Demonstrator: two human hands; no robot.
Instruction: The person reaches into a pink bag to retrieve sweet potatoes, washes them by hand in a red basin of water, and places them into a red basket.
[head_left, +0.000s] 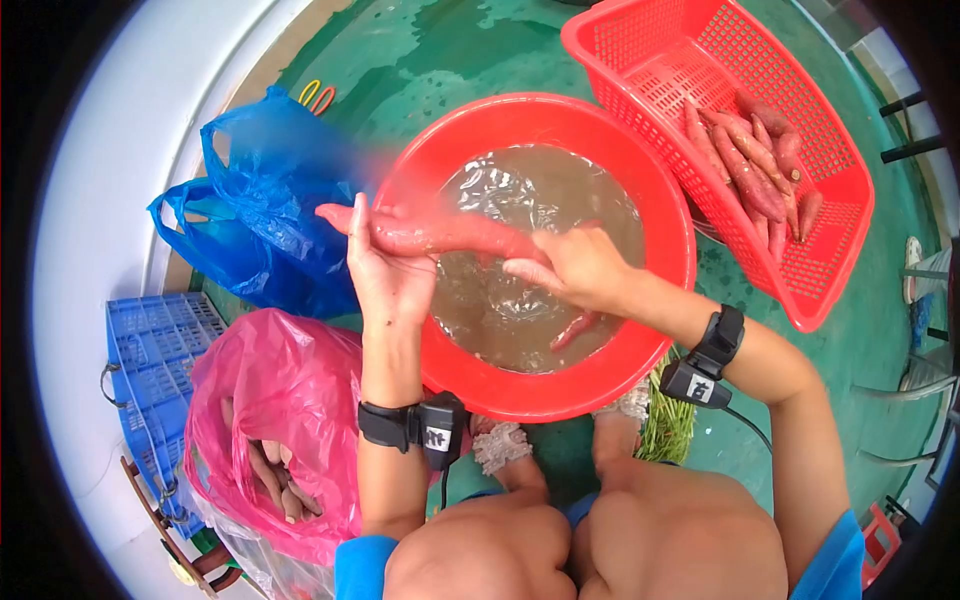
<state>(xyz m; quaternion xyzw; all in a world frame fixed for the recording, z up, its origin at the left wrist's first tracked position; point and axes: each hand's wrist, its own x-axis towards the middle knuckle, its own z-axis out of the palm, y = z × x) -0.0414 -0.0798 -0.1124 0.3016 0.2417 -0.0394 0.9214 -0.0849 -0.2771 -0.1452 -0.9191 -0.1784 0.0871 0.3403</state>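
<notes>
A long red sweet potato (pixel 440 233) is held lengthwise above the muddy water of a round red basin (pixel 540 398). My left hand (pixel 392 270) supports its left part from below, with the fingers bent around it and the thumb upright. At the right end, my right hand (pixel 580 265) is closed on the tip. Another sweet potato (pixel 575 330) lies partly under the water at the basin's lower right. Several sweet potatoes (pixel 750 165) lie in a red perforated basket (pixel 820 270) at the upper right.
Blue plastic bags (pixel 265 220) stand left of the basin. Below them are a pink bag (pixel 290 370) with roots inside and a blue crate (pixel 160 360). Green stems (pixel 665 425) lie by the right foot. Chair legs (pixel 910 390) show at the far right.
</notes>
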